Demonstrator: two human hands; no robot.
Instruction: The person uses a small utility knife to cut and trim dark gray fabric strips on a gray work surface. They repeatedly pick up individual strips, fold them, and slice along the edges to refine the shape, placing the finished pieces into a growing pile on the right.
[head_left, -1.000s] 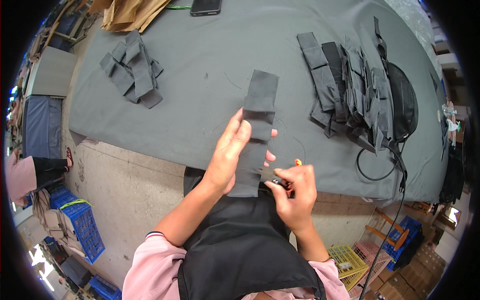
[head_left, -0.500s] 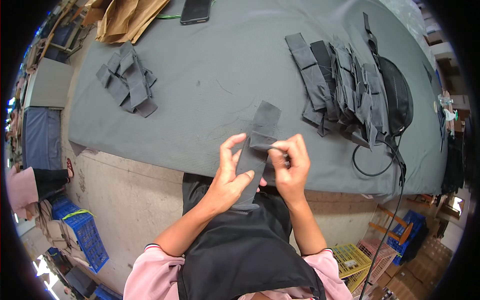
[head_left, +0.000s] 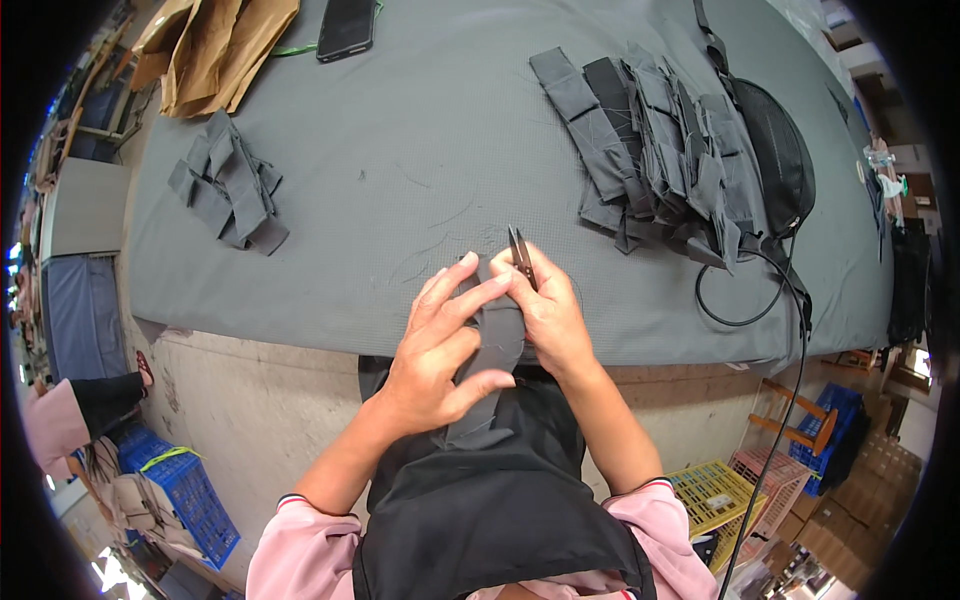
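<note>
Grey strap pinched by both hands at table edge

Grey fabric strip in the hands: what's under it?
Under the grey fabric strip: the table edge at its top, the black apron lower down. The left hand and right hand cover its sides.

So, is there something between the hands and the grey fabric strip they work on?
Nothing visible. The left hand lies directly on the grey fabric strip and pinches it, and the right hand touches its other edge while holding small snips at the strip's top end.
</note>
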